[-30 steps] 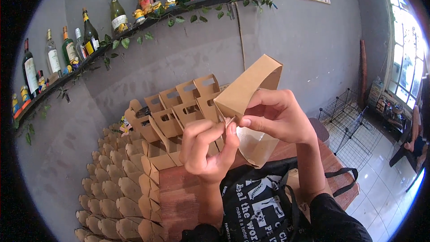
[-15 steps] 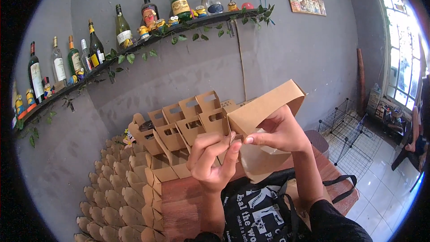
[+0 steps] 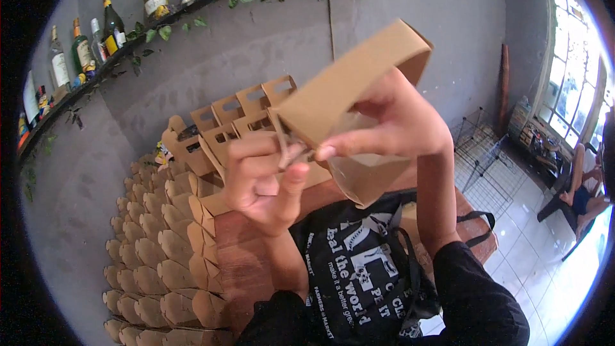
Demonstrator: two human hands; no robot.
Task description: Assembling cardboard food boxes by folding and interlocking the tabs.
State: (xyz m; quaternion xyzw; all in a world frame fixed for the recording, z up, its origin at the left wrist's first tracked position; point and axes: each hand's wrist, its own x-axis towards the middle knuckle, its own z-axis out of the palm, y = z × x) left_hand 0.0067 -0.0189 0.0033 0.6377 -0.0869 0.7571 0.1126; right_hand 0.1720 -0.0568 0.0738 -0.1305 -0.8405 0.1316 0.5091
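Observation:
A brown cardboard box (image 3: pixel 346 80), partly folded up, is held tilted above the table between my hands. My right hand (image 3: pixel 400 122) grips it from the right, fingers curled into its opening and thumb at the near lower corner. At that same corner, my left hand (image 3: pixel 262 182) pinches a narrow cardboard flap (image 3: pixel 283 147), slightly smeared by motion. A paler inner face shows beneath my right hand. Below lies a black cloth bag (image 3: pixel 349 263) with white print, against the front of the reddish wooden table (image 3: pixel 240 253).
Boxes with handle cutouts (image 3: pixel 224 110) stand in rows behind my left hand. Many more cardboard boxes (image 3: pixel 150 250) crowd the left side. A shelf (image 3: pixel 186 9) with bottles, figurines and trailing leaves runs along the wall. At right are a wire rack (image 3: pixel 483 166) and a seated person (image 3: pixel 586 198).
The view has tipped downward, so the shelf sits higher in the picture. My hands have lifted the box closer and a little leftward, both still holding its corner.

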